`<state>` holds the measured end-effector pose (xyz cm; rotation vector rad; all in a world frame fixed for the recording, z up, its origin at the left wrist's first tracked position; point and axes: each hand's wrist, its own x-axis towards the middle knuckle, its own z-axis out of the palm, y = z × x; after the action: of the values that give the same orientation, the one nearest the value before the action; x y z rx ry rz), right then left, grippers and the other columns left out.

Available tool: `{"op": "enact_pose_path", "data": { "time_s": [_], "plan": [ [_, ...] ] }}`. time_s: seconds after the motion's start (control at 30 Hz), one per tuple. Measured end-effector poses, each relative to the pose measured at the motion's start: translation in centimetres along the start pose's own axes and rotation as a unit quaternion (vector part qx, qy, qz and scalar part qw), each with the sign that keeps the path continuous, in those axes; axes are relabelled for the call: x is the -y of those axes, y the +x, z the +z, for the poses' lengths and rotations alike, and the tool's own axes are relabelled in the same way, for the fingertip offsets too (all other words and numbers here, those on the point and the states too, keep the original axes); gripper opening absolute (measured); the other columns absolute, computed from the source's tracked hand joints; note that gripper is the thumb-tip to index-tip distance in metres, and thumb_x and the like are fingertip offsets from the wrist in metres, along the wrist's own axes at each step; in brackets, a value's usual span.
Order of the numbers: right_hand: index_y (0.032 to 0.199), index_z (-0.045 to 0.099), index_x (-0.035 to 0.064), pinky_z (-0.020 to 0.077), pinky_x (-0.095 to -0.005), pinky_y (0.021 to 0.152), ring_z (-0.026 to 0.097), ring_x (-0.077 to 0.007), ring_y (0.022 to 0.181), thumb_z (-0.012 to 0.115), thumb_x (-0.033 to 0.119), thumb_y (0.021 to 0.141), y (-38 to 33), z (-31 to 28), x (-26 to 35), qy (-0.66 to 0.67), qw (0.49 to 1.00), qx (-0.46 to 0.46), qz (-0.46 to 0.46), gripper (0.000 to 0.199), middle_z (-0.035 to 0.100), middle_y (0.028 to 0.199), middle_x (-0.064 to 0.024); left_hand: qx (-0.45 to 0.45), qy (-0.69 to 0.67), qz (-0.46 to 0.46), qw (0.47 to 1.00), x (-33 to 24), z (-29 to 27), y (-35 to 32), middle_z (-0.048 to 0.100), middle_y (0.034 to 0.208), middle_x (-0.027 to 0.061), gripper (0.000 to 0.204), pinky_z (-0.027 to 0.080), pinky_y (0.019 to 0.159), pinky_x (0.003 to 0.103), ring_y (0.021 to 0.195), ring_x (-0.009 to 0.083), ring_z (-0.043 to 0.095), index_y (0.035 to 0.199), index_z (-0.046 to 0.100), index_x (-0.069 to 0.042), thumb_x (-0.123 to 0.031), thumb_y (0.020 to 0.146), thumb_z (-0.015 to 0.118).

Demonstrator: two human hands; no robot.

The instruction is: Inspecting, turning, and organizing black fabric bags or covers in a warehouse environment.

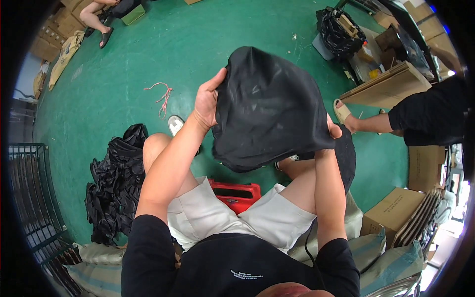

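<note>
Between my two hands a black fabric cover (267,109) is stretched out in front of me, above my knees. It looks baggy, with soft wrinkles and some pale smudges on its face. My left hand (209,99) grips its left edge, thumb on the outside and the other fingers hidden behind the cloth. At the right edge my right hand (333,129) holds on, mostly hidden by the fabric, with only the thumb side showing. A heap of crumpled black fabric (116,188) lies by my left leg. Another black piece (346,161) shows beside my right knee.
A red plastic object (237,195) is between my thighs. Pink string (166,96) lies on the green floor (148,49). A bin with a black bag (339,34) stands far right, near cardboard sheets (391,86). One person's leg (368,123) is at right; another person sits far left.
</note>
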<state>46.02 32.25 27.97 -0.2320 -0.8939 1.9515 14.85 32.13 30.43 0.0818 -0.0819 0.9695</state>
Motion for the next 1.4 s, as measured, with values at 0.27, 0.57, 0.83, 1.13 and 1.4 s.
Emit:
{"op": "enact_pose_path", "data": {
  "time_s": [0.27, 0.57, 0.83, 1.13, 1.4],
  "plan": [
    [0.143, 0.029, -0.0071, 0.0325, -0.0471, 0.111, 0.042, -0.0344, 0.131, 0.068, 0.062, 0.076, -0.5, -3.1, -0.1, 0.208, 0.978, -0.016, 0.005, 0.104, 0.038, 0.146, -0.0221, -0.063, 0.061, 0.037, 0.995, -1.0, -3.8, 0.7, 0.065, 0.109, 0.0262, 0.041, 0.052, 0.094, 0.045, 0.099, 0.0343, 0.066, 0.113, 0.058, 0.013, -0.008, 0.082, 0.039],
    [0.134, 0.044, -0.0062, 0.0367, -0.0499, 0.107, 0.052, -0.037, 0.121, 0.04, 0.037, 0.101, 1.9, -0.8, 1.2, 0.227, 0.958, -0.167, 0.058, 0.055, 0.052, 0.134, -0.0211, -0.127, 0.084, 0.1, 0.983, -0.6, 0.3, 1.4, 0.066, 0.112, 0.0162, 0.036, 0.052, 0.093, 0.039, 0.102, 0.0289, 0.065, 0.116, 0.06, 0.004, -0.019, 0.09, 0.052],
    [0.134, 0.043, -0.0065, 0.0358, -0.0481, 0.108, 0.051, -0.0343, 0.124, 0.041, 0.038, 0.1, 1.9, 1.2, 1.9, 0.161, 0.977, -0.142, 0.018, 0.056, 0.05, 0.135, -0.0227, -0.088, 0.242, 0.073, 0.963, -0.2, -0.5, 0.3, 0.062, 0.118, 0.0201, 0.041, 0.051, 0.095, 0.043, 0.104, 0.0304, 0.064, 0.124, 0.054, 0.003, -0.008, 0.085, 0.054],
    [0.135, 0.046, -0.0009, 0.0407, -0.0463, 0.106, 0.053, -0.0347, 0.121, 0.035, 0.029, 0.102, 2.1, 1.4, 0.3, 0.191, 0.966, -0.161, 0.067, 0.045, 0.054, 0.133, -0.0172, -0.137, 0.121, 0.009, 0.983, 1.3, -1.2, 0.5, 0.062, 0.12, 0.0186, 0.048, 0.047, 0.099, 0.044, 0.112, 0.03, 0.061, 0.123, 0.056, 0.003, -0.033, 0.092, 0.057],
    [0.113, 0.062, 0.001, 0.0503, -0.0393, 0.094, 0.066, -0.0235, 0.1, 0.051, 0.022, 0.098, 2.2, -0.3, 0.0, 0.083, 0.967, -0.237, 0.051, 0.028, 0.068, 0.11, -0.0111, -0.2, 0.116, 0.112, 0.966, 0.7, -1.8, 1.7, 0.068, 0.107, 0.0174, 0.027, 0.054, 0.089, 0.04, 0.095, 0.0273, 0.067, 0.109, 0.063, 0.003, -0.016, 0.09, 0.057]
  ]
}}
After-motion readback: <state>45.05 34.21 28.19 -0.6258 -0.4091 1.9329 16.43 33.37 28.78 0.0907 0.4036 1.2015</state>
